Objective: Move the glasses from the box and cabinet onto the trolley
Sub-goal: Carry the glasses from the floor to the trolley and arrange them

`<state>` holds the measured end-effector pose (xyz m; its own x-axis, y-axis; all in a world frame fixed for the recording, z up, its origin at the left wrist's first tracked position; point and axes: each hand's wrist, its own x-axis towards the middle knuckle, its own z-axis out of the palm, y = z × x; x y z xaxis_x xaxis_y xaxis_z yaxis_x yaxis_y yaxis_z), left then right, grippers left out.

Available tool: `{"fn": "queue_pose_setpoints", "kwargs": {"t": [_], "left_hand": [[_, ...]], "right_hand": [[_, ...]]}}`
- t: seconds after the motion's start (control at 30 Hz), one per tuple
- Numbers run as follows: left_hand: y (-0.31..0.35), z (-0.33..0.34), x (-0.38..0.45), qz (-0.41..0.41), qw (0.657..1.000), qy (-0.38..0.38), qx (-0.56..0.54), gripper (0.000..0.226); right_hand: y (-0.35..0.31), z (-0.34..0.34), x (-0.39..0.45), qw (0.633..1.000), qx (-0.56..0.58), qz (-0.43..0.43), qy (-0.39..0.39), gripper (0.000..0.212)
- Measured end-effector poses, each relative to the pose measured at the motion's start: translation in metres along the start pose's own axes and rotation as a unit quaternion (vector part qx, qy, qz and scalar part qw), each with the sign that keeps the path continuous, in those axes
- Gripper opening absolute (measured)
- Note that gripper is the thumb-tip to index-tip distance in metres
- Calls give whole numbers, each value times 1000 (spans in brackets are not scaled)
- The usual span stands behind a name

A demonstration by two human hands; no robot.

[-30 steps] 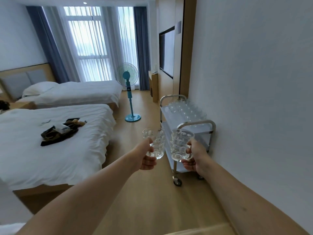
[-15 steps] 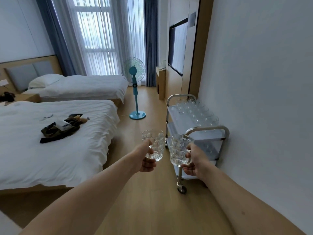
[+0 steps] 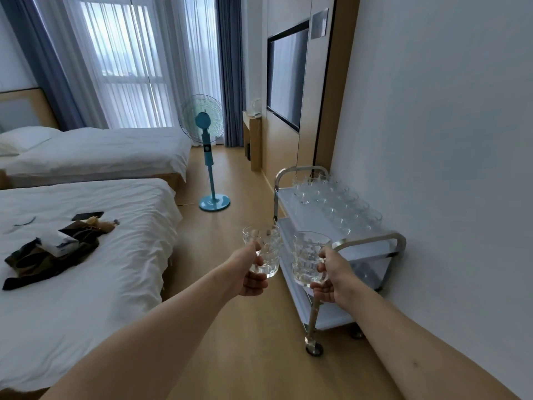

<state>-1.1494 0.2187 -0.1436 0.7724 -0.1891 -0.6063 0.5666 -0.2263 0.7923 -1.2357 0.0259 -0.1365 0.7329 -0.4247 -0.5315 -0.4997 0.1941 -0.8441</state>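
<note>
From the head view, no brand, label or writing can be read on anything. The left hand (image 3: 251, 274) grips one clear faceted glass (image 3: 264, 249), fingers curled under its base and thumb at its side; the right hand (image 3: 331, 281) grips a second faceted glass (image 3: 307, 259) in the same upright way. Both glasses are held in the air side by side, just apart, over the floor at the near end of the trolley (image 3: 372, 241), whose top shelf already carries rows of clear glasses (image 3: 337, 202) along the wall side. Compared with half a second ago, the trolley sits larger and nearer in view, its near handle now just beyond the right-hand glass, and the view has swung so that less of the beds shows at left. Around: a white wall close on the right, a blue standing fan (image 3: 209, 157) on the wood floor beyond, two white beds (image 3: 115, 255) at left, the near one bearing dark clothing (image 3: 52, 255) and a tissue pack, a wall-mounted screen (image 3: 287, 73) and curtained windows behind.
</note>
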Motion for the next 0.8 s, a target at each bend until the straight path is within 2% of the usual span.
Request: {"fn": "queue_pose_setpoints", "kwargs": {"t": [0.43,0.8], "left_hand": [[43,-44,110,-33,999,-26,7,36],[121,-65,218,-23,999,8,33,37]], "right_hand": [[-31,69,95,998,-28,49,27,33],[-96,117,222,999,-9,35,-14,30]]}}
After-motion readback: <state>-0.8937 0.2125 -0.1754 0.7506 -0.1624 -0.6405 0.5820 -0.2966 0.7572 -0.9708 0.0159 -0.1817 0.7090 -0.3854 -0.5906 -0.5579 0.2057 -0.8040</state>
